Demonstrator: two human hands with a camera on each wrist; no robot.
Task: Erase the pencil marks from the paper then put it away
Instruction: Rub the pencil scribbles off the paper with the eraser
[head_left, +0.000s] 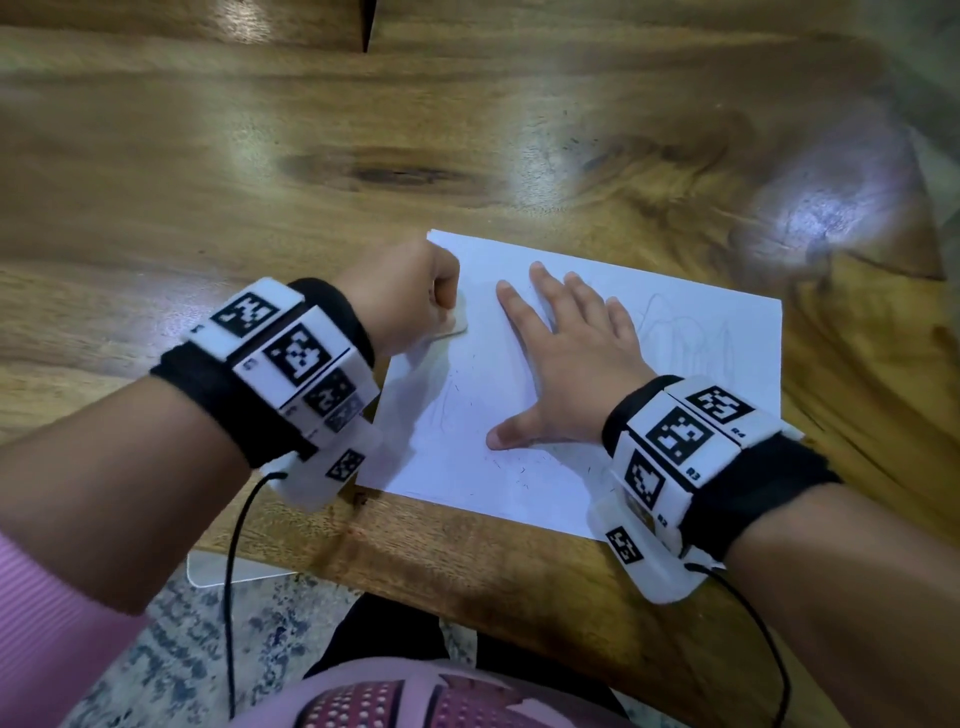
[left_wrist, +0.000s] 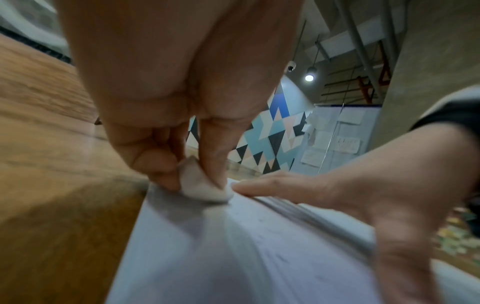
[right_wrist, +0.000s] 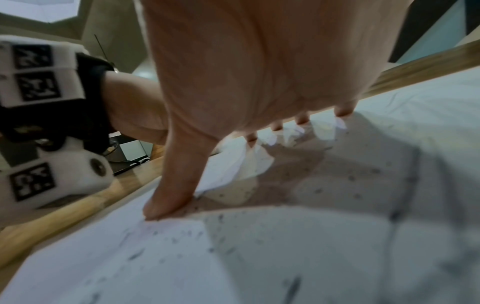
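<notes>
A white sheet of paper (head_left: 701, 332) lies on the wooden table, with faint pencil scribbles (head_left: 680, 332) on its right part and dark eraser crumbs (right_wrist: 221, 219) near its front edge. My left hand (head_left: 410, 296) pinches a small white eraser (left_wrist: 200, 185) and presses it on the paper's far left edge (left_wrist: 182, 236). Just right of it, my right hand (head_left: 566, 358) lies flat on the sheet with fingers spread, its thumb (right_wrist: 171, 193) pressing down. In the head view the eraser (head_left: 452, 327) barely shows under the left fist.
The wooden table (head_left: 260, 171) stretches far and to the left of the paper. Its front edge (head_left: 467, 566) runs just below the sheet. A white flat object (head_left: 228, 571) shows below the table edge, above a patterned floor.
</notes>
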